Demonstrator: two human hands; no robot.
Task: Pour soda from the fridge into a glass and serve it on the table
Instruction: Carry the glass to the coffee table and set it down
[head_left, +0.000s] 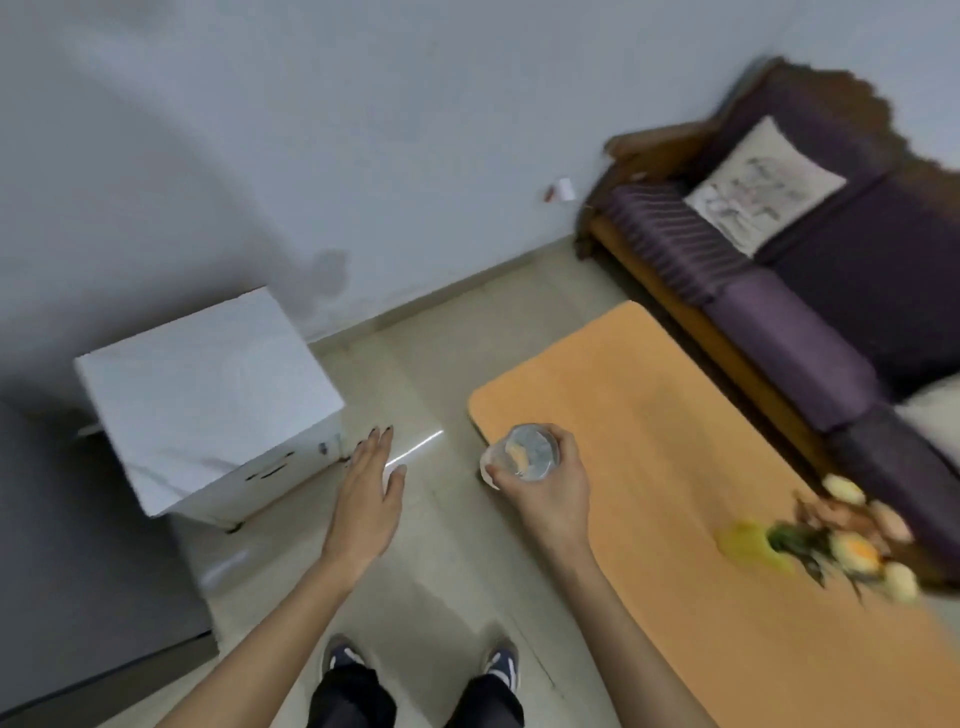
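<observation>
My right hand (550, 488) grips a clear drinking glass (522, 453), seen from above, over the near left corner of the orange table (649, 441). The picture is blurred, so I cannot tell what the glass holds. My left hand (371, 499) hangs open over the floor, fingers spread, palm down, holding nothing. It is just right of a white cabinet (208, 395). No fridge or soda bottle can be made out with certainty.
A bunch of flowers (852, 545) lies on the table's right part. A purple sofa (805, 322) with a pale cushion (763, 182) runs behind the table. A grey appliance side (78, 545) stands at the left edge. My feet (421, 660) are on beige floor tiles.
</observation>
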